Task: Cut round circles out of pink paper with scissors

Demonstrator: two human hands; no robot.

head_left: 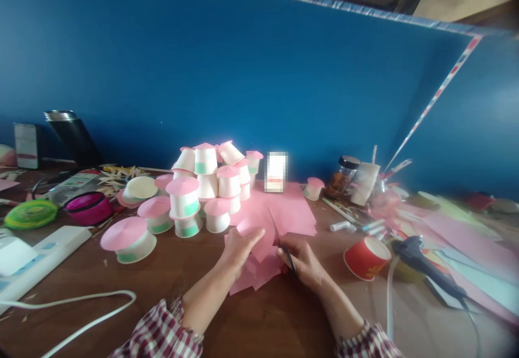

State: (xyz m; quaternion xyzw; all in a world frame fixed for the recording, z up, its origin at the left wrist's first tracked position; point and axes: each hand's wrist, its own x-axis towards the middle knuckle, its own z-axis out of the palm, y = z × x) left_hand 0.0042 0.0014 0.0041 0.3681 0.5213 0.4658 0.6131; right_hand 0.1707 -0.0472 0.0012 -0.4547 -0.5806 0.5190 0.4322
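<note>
My left hand (pixel 244 244) is closed on a piece of pink paper (pixel 263 244), thumb lying along its top. Black-handled scissors (pixel 287 250) are gripped in my right hand (pixel 303 260), their blades pointing away from me at the paper's right edge. Whether the blades are apart is too fine to tell. Beneath my hands lie loose pink scraps (pixel 256 274) on the brown table. Just beyond, a stack of larger pink sheets (pixel 295 209) is spread out. To the left stand several white paper cups (pixel 184 202) topped with pink paper discs, some piled up.
At right are a red paper cup (pixel 367 259), a glue gun (pixel 430 266) with its cord, a dark-lidded jar (pixel 344 177) and colored papers (pixel 478 239). A power strip (pixel 52 255) with a white cable (pixel 97 320) lies left. A blue wall (pixel 259 77) rises behind.
</note>
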